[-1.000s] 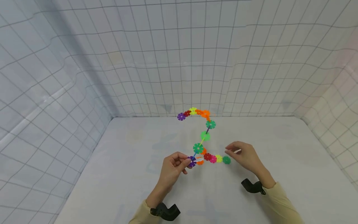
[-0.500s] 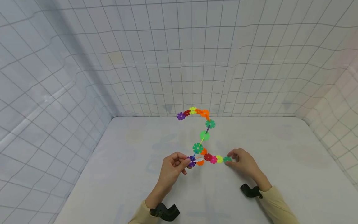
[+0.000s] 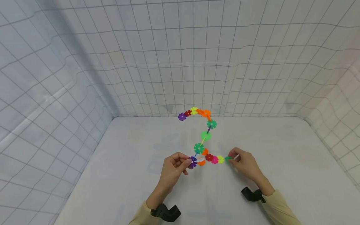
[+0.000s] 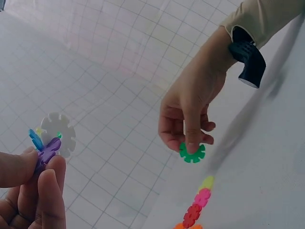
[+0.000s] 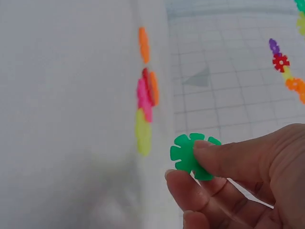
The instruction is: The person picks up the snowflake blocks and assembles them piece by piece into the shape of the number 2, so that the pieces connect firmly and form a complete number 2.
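My left hand [image 3: 175, 171] pinches a purple snowflake disc [image 3: 192, 162] between thumb and fingers. That disc is the near end of a chain of interlocking notched discs, with a green disc [image 3: 199, 148] a little farther along. A white disc [image 4: 58, 133] stands right beside the purple one in the left wrist view. My right hand [image 3: 245, 162] pinches a loose green snowflake disc [image 5: 190, 155] by its edge, apart from the yellow disc [image 5: 143, 132]. Fingertips cover part of the loose disc.
Loose discs lie in a row on the white table [image 3: 118, 181]: yellow, pink [image 3: 215, 159], dark red [image 3: 209, 157] and orange [image 3: 201, 162]. The chain curves away to a purple far end [image 3: 182, 116]. Grid-patterned sheeting [image 3: 180, 62] surrounds the table's back and sides.
My right hand has come down to the green disc at the row's right end, taken hold of it and tilted it up slightly. My left hand stays nearly still on the chain.
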`<state>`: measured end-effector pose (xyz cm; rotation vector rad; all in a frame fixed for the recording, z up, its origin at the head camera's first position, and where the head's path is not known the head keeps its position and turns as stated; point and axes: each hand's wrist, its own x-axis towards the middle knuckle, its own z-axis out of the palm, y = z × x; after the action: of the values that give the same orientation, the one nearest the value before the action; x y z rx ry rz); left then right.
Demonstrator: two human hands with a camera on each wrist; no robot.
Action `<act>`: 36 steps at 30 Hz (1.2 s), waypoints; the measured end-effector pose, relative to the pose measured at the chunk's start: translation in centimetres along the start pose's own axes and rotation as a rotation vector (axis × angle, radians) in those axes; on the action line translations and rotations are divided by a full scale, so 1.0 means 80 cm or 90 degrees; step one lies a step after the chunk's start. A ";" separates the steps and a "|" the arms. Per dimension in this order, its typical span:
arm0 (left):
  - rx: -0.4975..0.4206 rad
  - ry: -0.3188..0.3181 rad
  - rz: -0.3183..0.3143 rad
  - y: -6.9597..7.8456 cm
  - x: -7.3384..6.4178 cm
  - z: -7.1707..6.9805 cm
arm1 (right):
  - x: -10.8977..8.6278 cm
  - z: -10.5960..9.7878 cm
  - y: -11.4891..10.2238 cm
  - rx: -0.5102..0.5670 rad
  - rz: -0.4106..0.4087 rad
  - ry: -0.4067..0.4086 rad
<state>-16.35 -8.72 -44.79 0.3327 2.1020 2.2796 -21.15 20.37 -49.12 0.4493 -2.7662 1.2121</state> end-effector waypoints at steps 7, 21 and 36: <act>-0.008 0.010 0.007 0.001 0.001 0.001 | -0.006 -0.012 -0.054 0.156 -0.064 -0.025; -0.022 0.017 -0.007 0.005 -0.001 0.000 | -0.009 -0.017 -0.098 0.478 -0.094 -0.128; -0.018 -0.019 0.010 0.008 -0.005 0.003 | -0.019 -0.008 -0.116 0.411 -0.115 -0.088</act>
<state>-15.86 -8.57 -44.23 0.3813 2.0599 2.2954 -16.91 15.27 -42.45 0.8323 -2.2985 2.0712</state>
